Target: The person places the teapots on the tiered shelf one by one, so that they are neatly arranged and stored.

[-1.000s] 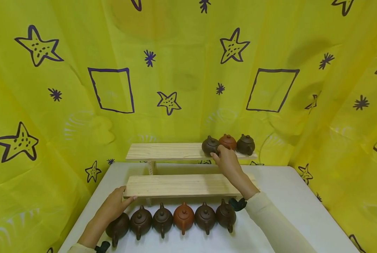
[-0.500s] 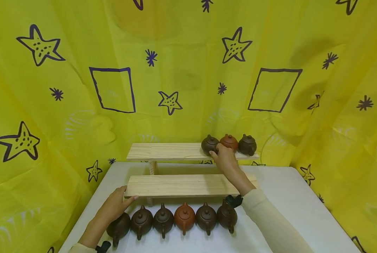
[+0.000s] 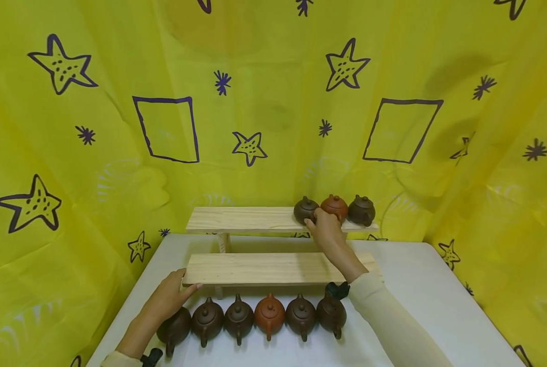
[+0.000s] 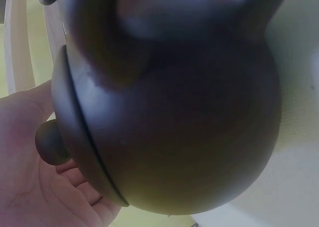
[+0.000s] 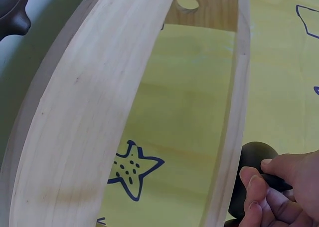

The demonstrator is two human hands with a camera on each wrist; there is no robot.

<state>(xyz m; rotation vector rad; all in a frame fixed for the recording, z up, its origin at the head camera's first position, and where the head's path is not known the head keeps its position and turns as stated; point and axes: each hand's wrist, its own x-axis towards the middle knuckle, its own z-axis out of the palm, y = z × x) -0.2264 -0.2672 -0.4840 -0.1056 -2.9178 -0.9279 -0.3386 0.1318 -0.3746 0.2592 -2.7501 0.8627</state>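
Observation:
On the upper shelf, a dark brown teapot (image 3: 305, 209) stands leftmost, and my right hand (image 3: 327, 230) pinches its handle between thumb and fingers. In the right wrist view the same teapot (image 5: 259, 154) is partly hidden behind my fingers. A reddish-brown teapot (image 3: 335, 206) and another dark teapot (image 3: 362, 210) stand to its right. My left hand (image 3: 165, 297) holds the left front corner of the wooden rack's lower shelf (image 3: 264, 268), thumb along the front edge. A dark teapot (image 4: 189, 122) fills most of the left wrist view, in front of my left palm.
Before the rack, a row of teapots stands on the white table (image 3: 402, 295): several dark ones and one reddish-brown teapot (image 3: 269, 314). The leftmost dark teapot (image 3: 174, 329) sits under my left forearm. A yellow patterned curtain (image 3: 282, 173) hangs close behind the upper shelf (image 3: 241, 218).
The view has shifted slightly. The leftmost teapot on the upper shelf has settled upright close beside the reddish-brown one, with my right hand still at its handle. My left hand keeps its place.

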